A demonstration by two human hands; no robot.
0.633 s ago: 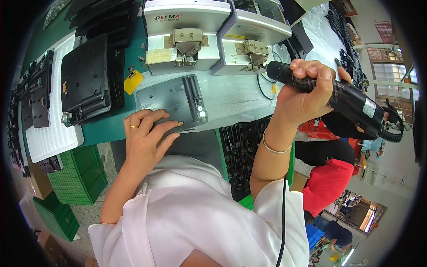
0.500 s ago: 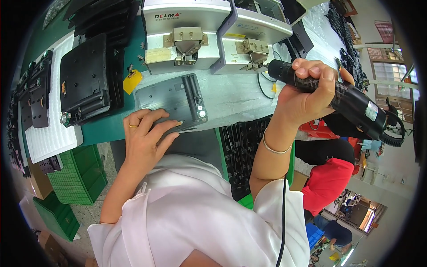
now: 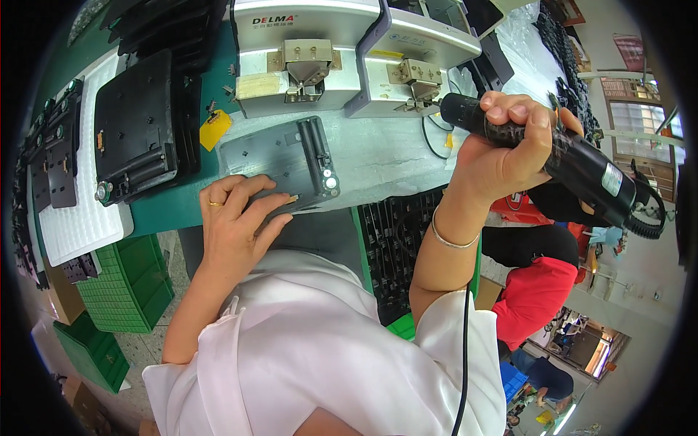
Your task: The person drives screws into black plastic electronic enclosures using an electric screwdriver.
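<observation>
A dark flat plastic panel [image 3: 269, 156] lies on the bench in front of me, with a ribbed black bar and round silvery parts along its right side. My left hand [image 3: 240, 207] rests on its near left edge, fingers spread and thumb apart. The index fingertip is beside a small gold-coloured connector [image 3: 291, 199]. Raised at the right, my right hand [image 3: 512, 142] is wrapped round a black electric screwdriver [image 3: 592, 174] with a coiled cable. Its nose end is at the outlet of the right screw feeder [image 3: 418, 76]; whether the bit touches there I cannot tell.
Another screw feeder [image 3: 305, 73] stands to the left. Stacked black panels [image 3: 134, 116] and a white ribbed tray [image 3: 87, 218] are farther left, near a yellow tag [image 3: 214, 131]. Below the bench are green crates [image 3: 127, 283]. A person in red [image 3: 534, 298] is at the right.
The view has shifted slightly. Both hands keep nearly the same pose; the screwdriver stays at the right feeder and the panel stays under my left hand.
</observation>
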